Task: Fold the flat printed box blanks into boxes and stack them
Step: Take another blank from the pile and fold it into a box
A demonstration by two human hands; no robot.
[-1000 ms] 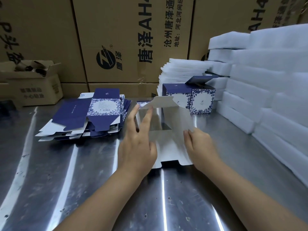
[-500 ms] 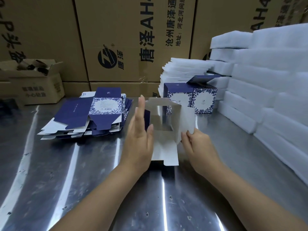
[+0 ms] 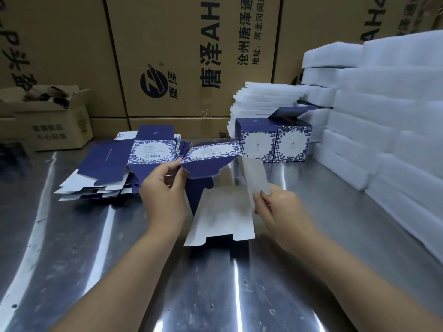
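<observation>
A half-folded box blank (image 3: 223, 212), navy and floral outside, white inside, stands on the steel table between my hands. My left hand (image 3: 165, 195) pinches its left edge under the floral barcode panel (image 3: 211, 153). My right hand (image 3: 280, 212) grips the white right panel (image 3: 255, 180). A white flap lies toward me on the table. A pile of flat blanks (image 3: 115, 168) sits to the left. Two folded boxes (image 3: 273, 142) stand side by side at the back; the right one's lid is open.
White foam sheets are stacked at the back (image 3: 266, 97) and along the right (image 3: 388, 121). Big brown cartons (image 3: 182, 56) wall off the rear. A small open carton (image 3: 50, 121) sits back left. The steel table (image 3: 96, 259) stretches toward me.
The blank has been turned and bent: its printed floral panel now faces up at the rear. My left hand shifted from a flat press to a pinch on the left edge; my right hand holds the right panel.
</observation>
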